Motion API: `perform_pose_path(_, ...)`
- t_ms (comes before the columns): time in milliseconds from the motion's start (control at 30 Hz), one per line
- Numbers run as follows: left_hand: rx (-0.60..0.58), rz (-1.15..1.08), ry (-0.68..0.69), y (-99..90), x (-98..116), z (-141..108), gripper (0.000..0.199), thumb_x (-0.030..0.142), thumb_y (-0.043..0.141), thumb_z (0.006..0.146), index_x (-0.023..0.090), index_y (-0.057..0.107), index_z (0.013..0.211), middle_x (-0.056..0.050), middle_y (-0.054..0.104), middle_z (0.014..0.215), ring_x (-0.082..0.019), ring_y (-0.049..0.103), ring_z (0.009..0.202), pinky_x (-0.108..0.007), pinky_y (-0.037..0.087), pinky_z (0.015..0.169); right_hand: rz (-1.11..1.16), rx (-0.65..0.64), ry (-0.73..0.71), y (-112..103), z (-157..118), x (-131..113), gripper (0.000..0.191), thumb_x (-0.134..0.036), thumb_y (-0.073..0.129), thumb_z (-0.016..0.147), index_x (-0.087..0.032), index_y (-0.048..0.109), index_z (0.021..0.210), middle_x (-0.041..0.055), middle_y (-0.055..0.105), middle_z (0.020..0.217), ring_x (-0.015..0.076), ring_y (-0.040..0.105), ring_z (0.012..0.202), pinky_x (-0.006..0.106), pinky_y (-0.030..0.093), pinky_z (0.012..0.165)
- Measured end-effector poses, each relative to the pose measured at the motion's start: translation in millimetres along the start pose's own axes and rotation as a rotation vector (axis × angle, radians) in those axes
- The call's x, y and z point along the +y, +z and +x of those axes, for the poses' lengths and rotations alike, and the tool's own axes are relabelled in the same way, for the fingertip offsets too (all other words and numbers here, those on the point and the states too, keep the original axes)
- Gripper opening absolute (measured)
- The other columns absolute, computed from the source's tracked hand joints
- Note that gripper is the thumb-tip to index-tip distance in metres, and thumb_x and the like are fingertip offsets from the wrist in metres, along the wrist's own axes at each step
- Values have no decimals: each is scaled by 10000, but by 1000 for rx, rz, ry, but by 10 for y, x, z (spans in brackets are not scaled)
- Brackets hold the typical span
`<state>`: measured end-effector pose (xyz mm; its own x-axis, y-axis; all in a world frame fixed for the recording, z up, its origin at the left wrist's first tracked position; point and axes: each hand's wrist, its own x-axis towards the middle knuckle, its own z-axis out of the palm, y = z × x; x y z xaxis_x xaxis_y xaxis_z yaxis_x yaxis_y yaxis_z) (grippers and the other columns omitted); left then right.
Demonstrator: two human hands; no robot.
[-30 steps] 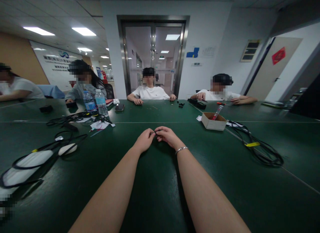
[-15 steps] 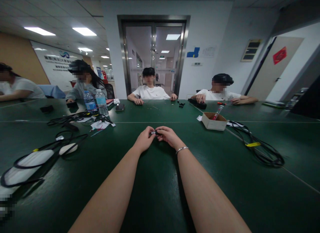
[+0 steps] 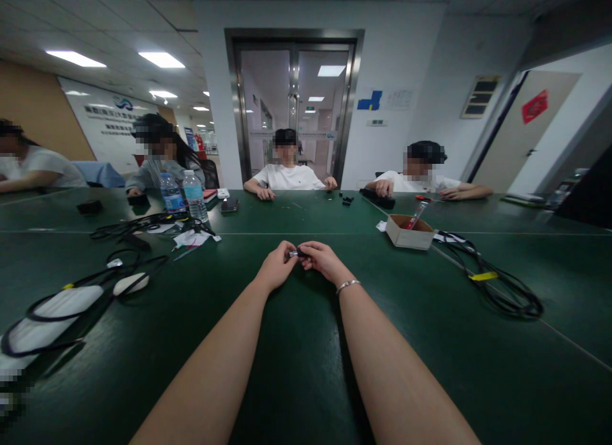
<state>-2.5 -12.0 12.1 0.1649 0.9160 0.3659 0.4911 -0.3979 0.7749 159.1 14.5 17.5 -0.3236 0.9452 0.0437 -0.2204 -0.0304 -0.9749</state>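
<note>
Over the middle of the green table (image 3: 306, 343), my left hand (image 3: 276, 265) and my right hand (image 3: 323, 261) meet, fingertips almost touching. Between them is a small piece with a silver end and a dark body (image 3: 293, 254); its exact kind is too small to make out. My left fingers pinch the silver end. The dark end sits between the thumb and fingers of my right hand, which partly cover it. A silver bracelet circles my right wrist.
To the right stand a small cardboard box (image 3: 410, 234) with a red-and-clear item and a coiled black cable (image 3: 507, 285). On the left lie a power strip (image 3: 62, 314), a white mouse (image 3: 131, 284), cables and two water bottles (image 3: 195, 195). Several people sit across the table.
</note>
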Motion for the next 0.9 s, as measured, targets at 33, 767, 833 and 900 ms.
perform_pose_path(33, -5, -4, -5, 1, -7, 0, 166, 310, 547, 816, 222, 539, 957, 3, 611, 810, -132, 564, 669, -251, 421, 632, 2, -1, 2, -1, 0, 0, 93, -170, 682, 817, -115, 613, 846, 33, 616, 620, 95, 567, 473, 160, 501, 432)
perform_pose_path(767, -85, -87, -119, -31, -37, 32, 336, 477, 467, 845, 167, 598, 851, -39, 668, 701, -148, 590, 625, -272, 446, 633, -25, -104, -22, -74, 17, 38, 193, -115, 733, 757, -116, 626, 917, 23, 635, 665, 99, 600, 516, 175, 538, 501)
perform_pose_path(833, -92, -83, -119, -32, -39, 39, 356, 492, 450, 850, 168, 599, 846, -40, 670, 702, -150, 593, 628, -272, 447, 633, -22, -112, -26, -74, 14, 34, 191, -108, 733, 755, -122, 629, 915, 20, 637, 680, 92, 598, 517, 172, 540, 508)
perform_pose_path(900, -97, -76, -120, -35, -39, 42, 374, 504, 435, 854, 168, 597, 835, -43, 672, 704, -153, 596, 632, -271, 446, 630, -19, -122, -24, -74, 9, 27, 190, -100, 732, 754, -126, 632, 915, 18, 639, 694, 86, 595, 518, 169, 541, 515)
